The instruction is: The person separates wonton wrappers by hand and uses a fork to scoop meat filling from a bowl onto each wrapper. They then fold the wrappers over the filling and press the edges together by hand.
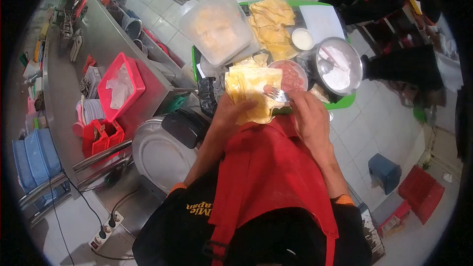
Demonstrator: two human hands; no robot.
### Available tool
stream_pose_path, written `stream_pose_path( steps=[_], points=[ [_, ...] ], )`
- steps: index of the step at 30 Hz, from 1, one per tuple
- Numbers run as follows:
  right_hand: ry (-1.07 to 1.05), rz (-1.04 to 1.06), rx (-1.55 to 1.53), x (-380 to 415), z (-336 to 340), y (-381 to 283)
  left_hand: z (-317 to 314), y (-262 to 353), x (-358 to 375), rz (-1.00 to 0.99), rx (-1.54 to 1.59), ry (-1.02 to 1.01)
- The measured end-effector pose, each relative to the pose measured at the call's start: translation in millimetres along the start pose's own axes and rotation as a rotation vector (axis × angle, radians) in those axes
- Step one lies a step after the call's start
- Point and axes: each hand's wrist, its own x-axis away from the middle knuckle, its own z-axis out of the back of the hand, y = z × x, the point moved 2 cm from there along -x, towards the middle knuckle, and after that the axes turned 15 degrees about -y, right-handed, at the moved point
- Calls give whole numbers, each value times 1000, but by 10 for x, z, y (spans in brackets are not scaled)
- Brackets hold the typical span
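Observation:
My left hand [235, 109] is closed on a stack of yellow dough wrappers [252, 83], its thumb lying over the near edge. In my right hand [310, 116] is a fork [279, 95], held with its tines over the top wrapper. A small lump of pink filling [268, 89] shows at the tines. Just beyond the fork, a bowl of pink minced filling [293, 76] sits partly behind the wrappers. More yellow wrappers [272, 22] are piled at the far side, next to a small bowl of pale liquid [302, 39].
A translucent tub [217, 29] stands left on the green-edged table [351, 99]; a metal bowl of white powder [339, 66] stands right. A steel counter [64, 83] with a pink basket [140, 81] runs along my left, near a round metal lid [160, 155]. Another person [389, 0] stands at the upper right.

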Motion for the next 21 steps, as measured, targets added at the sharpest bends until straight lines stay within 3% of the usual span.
stream_pose_path(
  steps=[6, 8, 9, 11, 15, 19, 21],
  points=[
    [-111, -58, -423, 56, -21, 230, -44, 22, 22, 11, 43, -49],
    [-229, -288, -1027, 110, -52, 359, -32, 30, 41, 6, 165, -98],
    [-227, -290, -1028, 108, -33, 386, -17, 36, 46, 9, 165, -99],
    [-336, -323, -1388, 67, -36, 419, 2, 50, 47, 4, 199, -150],
    [-431, -344, -1643, 66, -253, 503, 9, 72, 33, -9, 175, -188],
    [-315, -287, -1311, -7, -190, 412, 8, 66, 26, -8, 186, -162],
    [-119, -56, -606, -74, 57, 262, 6, 78, 13, -13, 196, -151]
  ],
)
